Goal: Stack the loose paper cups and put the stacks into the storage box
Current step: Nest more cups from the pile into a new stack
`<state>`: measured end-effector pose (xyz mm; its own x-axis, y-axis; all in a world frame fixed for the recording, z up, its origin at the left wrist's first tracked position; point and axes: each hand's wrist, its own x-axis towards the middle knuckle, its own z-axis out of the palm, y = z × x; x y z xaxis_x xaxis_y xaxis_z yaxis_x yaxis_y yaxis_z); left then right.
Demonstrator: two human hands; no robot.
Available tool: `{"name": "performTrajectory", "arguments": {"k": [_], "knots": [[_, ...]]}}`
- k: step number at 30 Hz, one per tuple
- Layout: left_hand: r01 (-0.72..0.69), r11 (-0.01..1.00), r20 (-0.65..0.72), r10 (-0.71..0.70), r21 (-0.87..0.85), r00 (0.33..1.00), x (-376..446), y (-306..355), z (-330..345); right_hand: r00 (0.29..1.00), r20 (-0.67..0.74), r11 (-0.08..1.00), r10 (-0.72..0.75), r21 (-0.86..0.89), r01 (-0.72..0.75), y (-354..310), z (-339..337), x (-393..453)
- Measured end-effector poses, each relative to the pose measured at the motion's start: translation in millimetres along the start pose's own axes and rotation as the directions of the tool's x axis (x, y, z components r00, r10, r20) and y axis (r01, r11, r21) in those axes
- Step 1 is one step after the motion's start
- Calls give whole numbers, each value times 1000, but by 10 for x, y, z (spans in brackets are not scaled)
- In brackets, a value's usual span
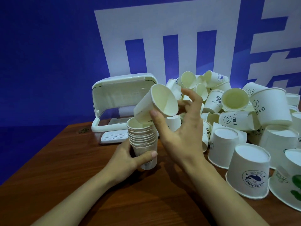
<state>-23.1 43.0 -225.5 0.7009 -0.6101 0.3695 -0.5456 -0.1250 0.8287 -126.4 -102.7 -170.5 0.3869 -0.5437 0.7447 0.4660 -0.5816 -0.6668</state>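
Head view: cup stack (pixel 143 141) is being gripped by left hand (pixel 125 158); single cup (pixel 156 103) is being pinched, tilted, by right hand (pixel 182 131) just above the stack.

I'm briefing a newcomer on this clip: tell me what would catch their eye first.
The big heap of loose white printed paper cups fills the right side of the brown wooden table. At centre, the right hand tilts a single white paper cup over the nested cup stack gripped by the left hand.

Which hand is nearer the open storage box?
Left. The left hand grips the cup stack just in front of the storage box; the right hand holds a single cup farther right.
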Motion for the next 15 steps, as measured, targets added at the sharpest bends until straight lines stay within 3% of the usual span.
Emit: {"name": "performTrajectory", "arguments": {"k": [10, 15], "knots": [[-48, 999, 24, 49, -25, 999, -9, 9, 42, 994, 56, 993, 96, 60, -99, -9, 41, -15], [-36, 998, 12, 37, -47, 999, -18, 20, 54, 977, 187, 986, -105, -109, 127, 94, 58, -43]]}}
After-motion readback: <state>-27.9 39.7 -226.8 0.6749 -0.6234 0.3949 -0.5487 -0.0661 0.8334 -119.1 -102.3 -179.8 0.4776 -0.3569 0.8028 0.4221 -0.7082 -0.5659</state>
